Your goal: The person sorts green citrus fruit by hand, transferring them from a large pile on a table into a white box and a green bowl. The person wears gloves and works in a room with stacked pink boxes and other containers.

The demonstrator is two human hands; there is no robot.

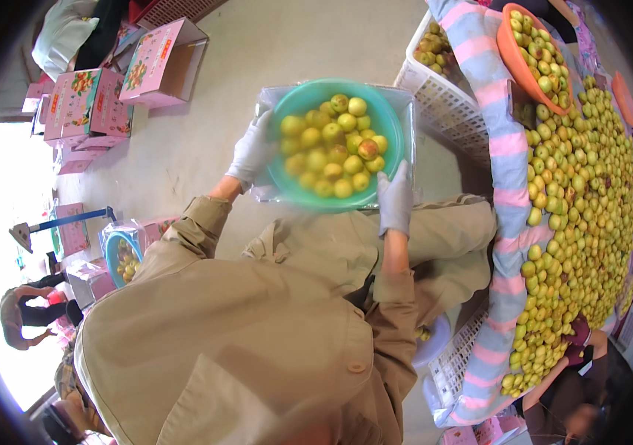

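A round turquoise plastic basin (393, 119) lies before me, its floor covered with yellow-green jujube-like fruits (333, 133). My left hand (252, 149), in a pale grey glove, grips the basin's left rim. At the lower right rim is my right hand (395, 199), gloved the same way, with its fingers along the edge. Beneath the basin sits a box with a clear plastic liner (408, 105); most of the box is hidden. The basin's lower edge and some fruits look blurred.
To the right, a striped padded cloth (508, 144) edges a table heaped with fruit (583, 183). An orange basin (508, 47) tilts there, near a co-worker's gloved hands (576, 339). A white plastic crate (439, 105) stands beside the table. Pink cartons (155, 67) are at the upper left.
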